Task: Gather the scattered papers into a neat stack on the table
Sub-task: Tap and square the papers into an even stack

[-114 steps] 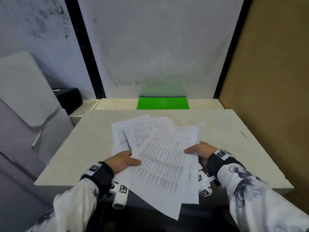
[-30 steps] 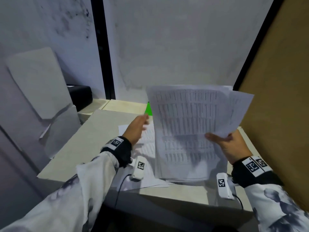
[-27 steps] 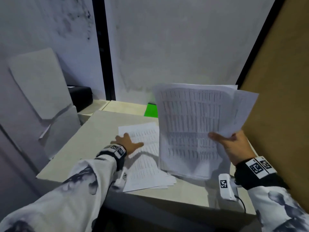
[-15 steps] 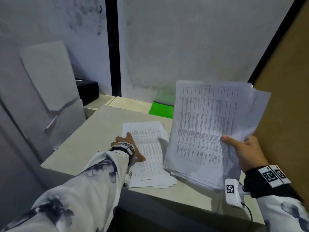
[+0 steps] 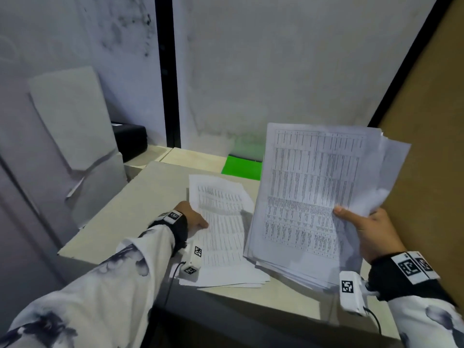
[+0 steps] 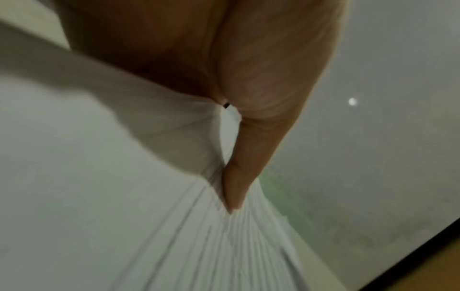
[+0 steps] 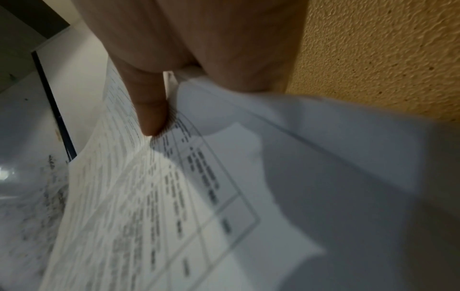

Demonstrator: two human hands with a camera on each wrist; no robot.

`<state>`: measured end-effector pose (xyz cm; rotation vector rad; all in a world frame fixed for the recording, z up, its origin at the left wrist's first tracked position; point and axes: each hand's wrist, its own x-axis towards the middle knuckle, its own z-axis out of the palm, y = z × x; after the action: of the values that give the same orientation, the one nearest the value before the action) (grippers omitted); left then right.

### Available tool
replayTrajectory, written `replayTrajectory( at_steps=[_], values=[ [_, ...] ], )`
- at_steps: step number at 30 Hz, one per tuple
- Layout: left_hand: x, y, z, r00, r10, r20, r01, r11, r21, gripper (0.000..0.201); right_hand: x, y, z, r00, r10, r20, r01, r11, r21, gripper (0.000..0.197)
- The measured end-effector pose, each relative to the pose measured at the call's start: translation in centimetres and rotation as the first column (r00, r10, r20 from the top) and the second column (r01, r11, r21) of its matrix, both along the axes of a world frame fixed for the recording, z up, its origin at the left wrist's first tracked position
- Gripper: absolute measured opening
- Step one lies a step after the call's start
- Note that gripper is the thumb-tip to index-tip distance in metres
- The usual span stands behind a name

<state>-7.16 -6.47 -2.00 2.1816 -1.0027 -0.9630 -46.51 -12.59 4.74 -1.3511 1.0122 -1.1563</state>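
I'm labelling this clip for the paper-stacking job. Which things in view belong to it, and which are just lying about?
Part of the job:
- sheaf of papers, pinched upright by the right hand
- papers on the table, gripped by the left hand
- table

Just lying about:
- green sheet
- black box
- grey boards leaning left

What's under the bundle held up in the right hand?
The right hand holds the bundle, its lower edge near the table. Beside it, the flat pile is partly covered; the table behind is hidden.

head: high, looking down at table (image 5: 140, 197) | wrists: close along fingers | shared: papers (image 5: 308, 197)
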Motion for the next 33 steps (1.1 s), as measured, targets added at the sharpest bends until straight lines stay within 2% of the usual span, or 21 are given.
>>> replayTrajectory(
  at_steps=[1, 2, 3, 6, 7, 8, 10, 12, 14, 16, 17, 19, 20, 22, 23, 26, 29, 33],
  values=[
    [-0.1, 0.3, 0.4, 0.999, -0.036, -0.028, 0.033, 0.995, -0.090, 0.039, -0.1, -0.2, -0.3, 0.999, 0.016, 0.050, -0.017, 1.000, 0.018, 0.107],
    [-0.4, 0.6, 1.2, 0.997, -0.074, -0.021, 0.069, 0.981, -0.181, 0.030, -0.1, -0.4, -0.5, 0.995, 0.036, 0.097, -0.039, 0.999, 0.034, 0.112],
    [-0.7, 0.9, 2.3, 0.994, -0.111, -0.018, 0.102, 0.959, -0.264, 0.027, -0.1, -0.5, -0.5, 0.991, 0.043, 0.124, -0.050, 0.997, 0.050, 0.107],
    [-1.3, 1.1, 6.2, 0.966, -0.246, -0.079, 0.174, 0.846, -0.503, 0.033, 0.5, -0.9, -0.9, 0.958, 0.109, 0.265, -0.147, 0.980, 0.131, 0.072],
    [-1.7, 1.3, 7.6, 0.954, -0.286, -0.087, 0.191, 0.806, -0.560, 0.037, 0.9, -0.9, -0.9, 0.947, 0.123, 0.297, -0.172, 0.975, 0.143, 0.066],
    [-1.9, 1.3, 8.5, 0.941, -0.321, -0.104, 0.198, 0.774, -0.601, 0.042, 1.4, -0.9, -0.9, 0.935, 0.142, 0.326, -0.198, 0.969, 0.145, 0.065],
    [-2.6, 1.5, 10.0, 0.902, -0.402, -0.157, 0.205, 0.719, -0.664, 0.053, 2.4, -0.8, -0.7, 0.917, 0.169, 0.360, -0.222, 0.969, 0.110, 0.076],
    [-3.4, 1.8, 10.7, 0.870, -0.461, -0.174, 0.222, 0.682, -0.697, 0.050, 3.4, -0.7, -0.3, 0.915, 0.184, 0.358, -0.223, 0.972, 0.070, 0.077],
    [-4.2, 1.9, 10.4, 0.863, -0.464, -0.200, 0.200, 0.677, -0.709, 0.042, 4.0, -0.9, -0.1, 0.908, 0.172, 0.383, -0.201, 0.979, 0.037, 0.055],
    [-4.9, 2.0, 9.7, 0.869, -0.415, -0.270, 0.097, 0.678, -0.729, 0.041, 4.5, -1.1, -0.2, 0.911, 0.112, 0.397, -0.131, 0.991, 0.021, 0.038],
    [-5.2, 2.1, 9.3, 0.857, -0.390, -0.337, 0.021, 0.680, -0.733, 0.048, 4.7, -1.1, -0.4, 0.919, 0.090, 0.383, -0.100, 0.995, 0.007, 0.037],
    [-5.8, 2.3, 8.5, 0.855, -0.384, -0.349, -0.007, 0.664, -0.748, 0.068, 5.1, -1.0, -1.0, 0.938, 0.041, 0.345, -0.034, 0.999, -0.027, 0.045],
    [-6.0, 2.3, 8.2, 0.895, -0.360, -0.263, 0.043, 0.657, -0.752, 0.076, 5.3, -0.8, -1.3, 0.946, 0.012, 0.325, 0.000, 0.999, -0.037, 0.048],
    [-6.3, 2.2, 7.5, 0.954, -0.285, -0.094, 0.129, 0.671, -0.731, 0.077, 5.4, -0.5, -1.9, 0.957, -0.039, 0.288, 0.057, 0.997, -0.055, 0.048],
    [-6.2, 1.9, 7.0, 0.967, -0.249, -0.060, 0.131, 0.683, -0.719, 0.076, 5.5, -0.4, -2.2, 0.959, -0.053, 0.278, 0.072, 0.996, -0.060, 0.045],
    [-5.7, 1.7, 6.0, 0.973, -0.208, -0.104, 0.074, 0.701, -0.709, 0.074, 5.8, -0.2, -3.1, 0.964, -0.046, 0.262, 0.064, 0.996, -0.060, 0.043],
    [-5.7, 2.1, 5.0, 0.954, -0.229, -0.196, 0.037, 0.733, -0.679, 0.060, 6.1, 0.1, -3.7, 0.980, -0.028, 0.198, 0.040, 0.998, -0.057, 0.041],
    [-7.5, 2.5, 4.3, 0.934, -0.268, -0.237, 0.042, 0.741, -0.670, 0.059, 7.1, 0.6, -3.8, 0.994, 0.027, 0.111, -0.020, 0.998, -0.057, 0.057]
  ],
)
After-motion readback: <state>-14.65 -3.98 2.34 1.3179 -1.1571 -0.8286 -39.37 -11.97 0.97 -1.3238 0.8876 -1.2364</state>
